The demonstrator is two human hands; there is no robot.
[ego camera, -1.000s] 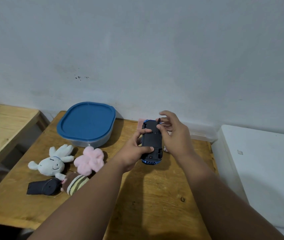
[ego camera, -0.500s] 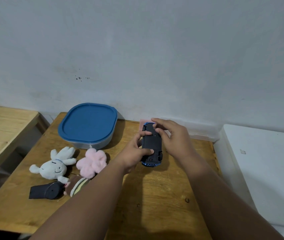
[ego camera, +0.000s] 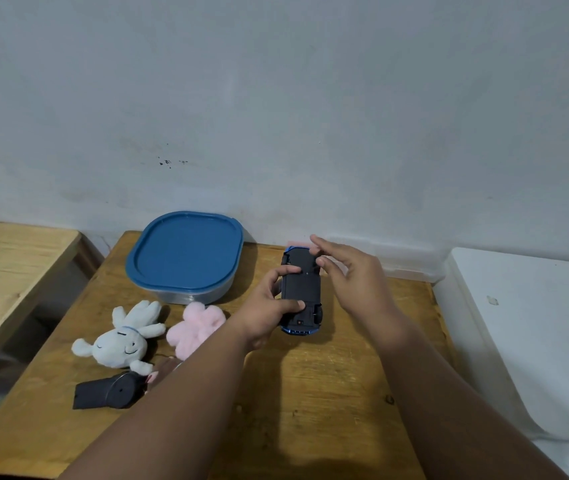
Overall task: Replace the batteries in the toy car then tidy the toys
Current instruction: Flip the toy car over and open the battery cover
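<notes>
Clock directions are read from the middle of the table (ego camera: 311,410), with 12 o'clock toward the wall (ego camera: 276,98).

1. Toy car (ego camera: 302,292): located at 12 o'clock, near the far edge of the table. It is turned upside down, with the black underside facing up and the blue body showing only at the near and far ends. Its long axis runs from 6 to 12 o'clock.
2. Left hand (ego camera: 269,313): grips the toy car from the 9 o'clock side. The thumb lies across the underside near the near end, and a finger curls over the underside further toward the far end.
3. Right hand (ego camera: 352,282): fingers are extended and relaxed and hold nothing. It is at the 3 o'clock side of the toy car's far end. Whether the fingertips touch the car cannot be told.
4. Pink item (ego camera: 297,244): just beyond the toy car's far end, mostly hidden.
5. Container (ego camera: 186,254): at 10 o'clock, closed with a blue lid.
6. White plush rabbit (ego camera: 123,341): at 9 o'clock, lying flat.
7. Pink plush toy (ego camera: 194,327): just beside the rabbit, between it and the left forearm.
8. Black object (ego camera: 106,393): at 8 o'clock, touching the rabbit's near side.
9. Second wooden bench (ego camera: 9,271): stands apart at 9 o'clock.
</notes>
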